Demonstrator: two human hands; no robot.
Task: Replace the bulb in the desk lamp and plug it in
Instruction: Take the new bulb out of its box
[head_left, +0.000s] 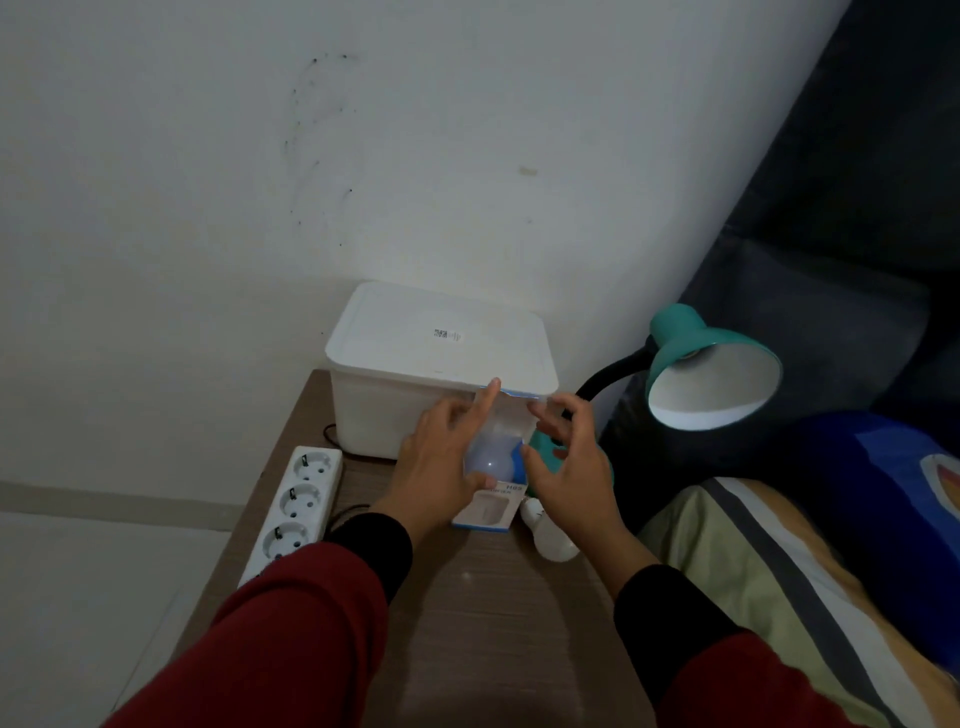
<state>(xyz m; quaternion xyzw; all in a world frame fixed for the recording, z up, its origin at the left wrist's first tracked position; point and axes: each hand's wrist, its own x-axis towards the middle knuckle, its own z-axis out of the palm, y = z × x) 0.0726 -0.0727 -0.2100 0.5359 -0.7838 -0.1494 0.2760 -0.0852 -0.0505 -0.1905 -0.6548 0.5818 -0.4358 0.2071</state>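
Observation:
A white and blue bulb box (501, 467) stands on the small brown table (467, 597), with a frosted bulb (491, 460) showing through its window. My left hand (441, 457) grips the box's left side, index finger raised to its top flap. My right hand (566, 457) is at the box's right side, fingers spread, touching or nearly touching it. A second white bulb (550, 535) lies on the table just below my right hand. The teal desk lamp (701, 364) stands at the right, its shade empty and facing me, its base partly hidden behind my right hand.
A white lidded plastic tub (441, 358) sits at the back of the table against the wall. A white power strip (296, 504) with several sockets lies along the table's left edge. A bed with striped and blue covers (831, 545) borders the right side.

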